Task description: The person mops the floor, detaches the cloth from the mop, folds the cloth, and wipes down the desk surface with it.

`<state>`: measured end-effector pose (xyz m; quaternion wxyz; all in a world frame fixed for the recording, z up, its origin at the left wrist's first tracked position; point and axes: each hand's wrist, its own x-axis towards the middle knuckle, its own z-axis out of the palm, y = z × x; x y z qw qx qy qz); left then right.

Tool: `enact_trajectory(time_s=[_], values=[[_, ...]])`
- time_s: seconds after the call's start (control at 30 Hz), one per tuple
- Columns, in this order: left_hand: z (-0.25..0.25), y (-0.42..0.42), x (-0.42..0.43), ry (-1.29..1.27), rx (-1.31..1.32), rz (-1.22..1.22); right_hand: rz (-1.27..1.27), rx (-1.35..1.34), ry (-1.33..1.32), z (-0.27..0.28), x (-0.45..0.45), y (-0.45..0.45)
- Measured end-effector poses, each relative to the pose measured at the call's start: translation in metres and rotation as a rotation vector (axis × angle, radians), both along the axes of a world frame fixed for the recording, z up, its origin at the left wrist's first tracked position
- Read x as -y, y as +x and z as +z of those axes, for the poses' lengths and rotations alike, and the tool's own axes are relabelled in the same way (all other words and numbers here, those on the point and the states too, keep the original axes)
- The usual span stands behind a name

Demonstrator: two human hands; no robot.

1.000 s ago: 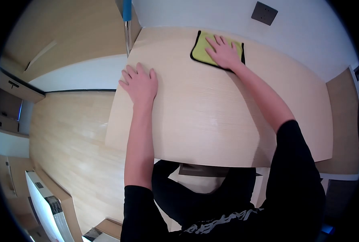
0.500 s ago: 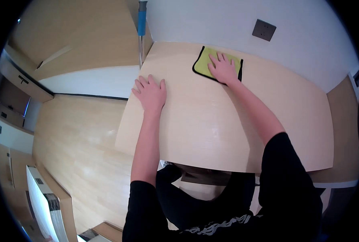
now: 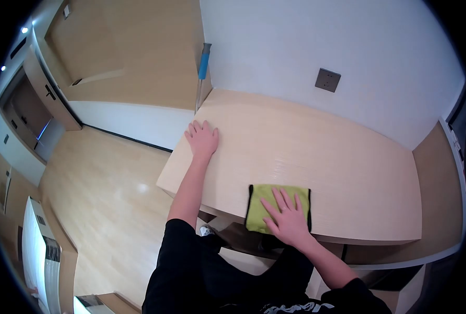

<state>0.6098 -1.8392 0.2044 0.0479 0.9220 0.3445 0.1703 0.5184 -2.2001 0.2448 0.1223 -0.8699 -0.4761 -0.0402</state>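
The cloth point(image 3: 257, 206) lies at the near edge of the table point(image 3: 348, 172), about midway along it, and its near left corner seems to lap over that edge. It is roughly square, its slightly longer axis running left to right along the near edge, with its black-trimmed sides pointing toward the far edge. It is yellow-green, soft-looking and spread flat. The right hand point(image 3: 290, 222) presses on it palm down, fingers apart, covering its near right part. Farther off, the left hand point(image 3: 203, 142) rests on the bare top beside the left edge, fingers apart. Beyond the far left corner stands a blue-gripped pole point(image 3: 203, 65); a dark socket point(image 3: 328, 80) sits on the wall point(image 3: 264, 52) behind the far edge.
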Motion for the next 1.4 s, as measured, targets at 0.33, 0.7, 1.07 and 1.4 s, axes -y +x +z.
enact_trajectory(time_s=[0.33,0.7,1.07,1.4], values=[[-0.002,-0.001,-0.003,-0.002,0.036,0.012,-0.251,-0.010,-0.039,-0.007,0.043,0.086],[-0.002,-0.001,0.001,0.027,0.051,-0.006,-0.617,0.042,0.028,-0.020,-0.035,0.297],[0.001,0.001,0.000,0.077,0.051,-0.006,-0.543,0.124,0.012,-0.034,-0.018,0.269],[0.007,-0.003,0.003,0.016,-0.002,0.020,-0.562,0.026,0.037,-0.003,0.097,0.027]])
